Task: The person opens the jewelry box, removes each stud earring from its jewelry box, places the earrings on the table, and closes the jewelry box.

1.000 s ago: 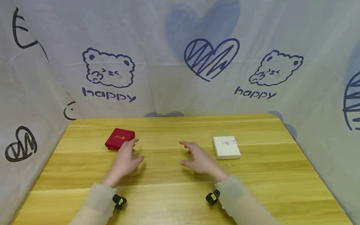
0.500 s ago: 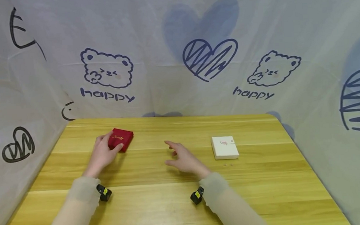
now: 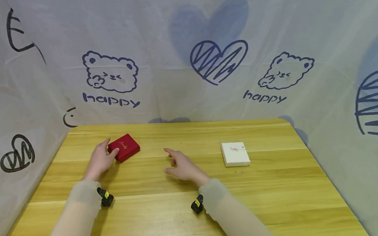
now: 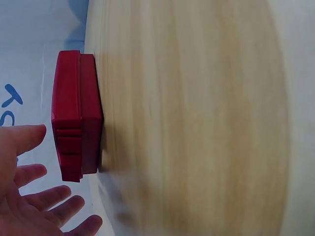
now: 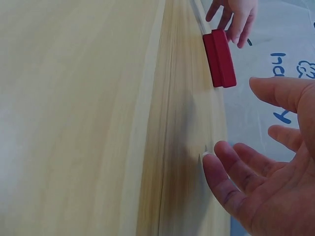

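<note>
A red lidded box (image 3: 124, 147) with gold lettering lies at the back left of the table. My left hand (image 3: 99, 160) is at its left side, thumb and fingers spread around the near left corner. In the left wrist view a narrow gap shows between the thumb and the box (image 4: 69, 115); the fingers (image 4: 51, 196) are apart and hold nothing. Over the middle of the table hovers my right hand (image 3: 184, 166), fingers relaxed and nothing in them. To its right lies a white square box (image 3: 235, 154) with a pink print on top.
Two tiny pale things (image 3: 239, 172), too small to identify, lie just in front of the white box. The wooden table (image 3: 169, 213) meets a printed cloth (image 3: 164, 87) at its back and sides. Each wrist wears a small black camera (image 3: 105, 197).
My left hand has moved left, from in front of the red box to its left side. The red box has turned on the table. My right hand has shifted left, away from the white box.
</note>
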A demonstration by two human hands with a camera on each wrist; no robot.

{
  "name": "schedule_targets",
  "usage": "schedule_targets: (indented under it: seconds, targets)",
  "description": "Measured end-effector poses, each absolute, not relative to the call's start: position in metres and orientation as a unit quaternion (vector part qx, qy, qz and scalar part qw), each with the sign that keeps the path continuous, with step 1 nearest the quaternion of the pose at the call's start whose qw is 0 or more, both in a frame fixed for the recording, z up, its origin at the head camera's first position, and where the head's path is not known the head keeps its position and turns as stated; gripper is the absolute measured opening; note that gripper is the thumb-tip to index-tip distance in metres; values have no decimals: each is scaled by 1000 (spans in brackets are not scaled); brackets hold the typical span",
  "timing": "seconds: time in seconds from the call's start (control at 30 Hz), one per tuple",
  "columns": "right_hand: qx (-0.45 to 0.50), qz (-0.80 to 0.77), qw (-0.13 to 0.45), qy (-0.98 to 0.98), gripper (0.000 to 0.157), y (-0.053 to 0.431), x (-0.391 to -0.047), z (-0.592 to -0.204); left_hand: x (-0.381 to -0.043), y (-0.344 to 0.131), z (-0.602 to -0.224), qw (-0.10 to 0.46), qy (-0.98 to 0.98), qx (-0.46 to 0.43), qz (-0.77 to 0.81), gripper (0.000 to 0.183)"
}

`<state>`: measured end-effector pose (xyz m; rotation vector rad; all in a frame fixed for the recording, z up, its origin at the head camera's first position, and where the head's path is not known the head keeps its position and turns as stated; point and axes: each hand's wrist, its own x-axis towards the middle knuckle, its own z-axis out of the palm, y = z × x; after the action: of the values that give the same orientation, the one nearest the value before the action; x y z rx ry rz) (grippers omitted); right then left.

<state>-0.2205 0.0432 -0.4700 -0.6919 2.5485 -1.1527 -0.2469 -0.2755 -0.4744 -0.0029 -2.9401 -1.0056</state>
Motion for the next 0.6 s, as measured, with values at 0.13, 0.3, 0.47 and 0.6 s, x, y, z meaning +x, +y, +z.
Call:
schedule_targets:
  seconds: [0.13,0.3,0.47,0.6]
  targets:
    - [-240,-396,129,877,73,38,-221,-470,-249,-276,-474,3,-947,-2,-322,67]
    - [-239,-396,131,877,71,32,-221,-471,-250,-276,-473,-10,-945,3,-327,68]
    - [-237,-398,136,876,71,26,-221,-472,-250,-272,-472,-20,-942,11,-335,68]
    - [-238,-400,139,874,71,21,-222,-473,-250,-268,-471,-28,-940,17,-338,71]
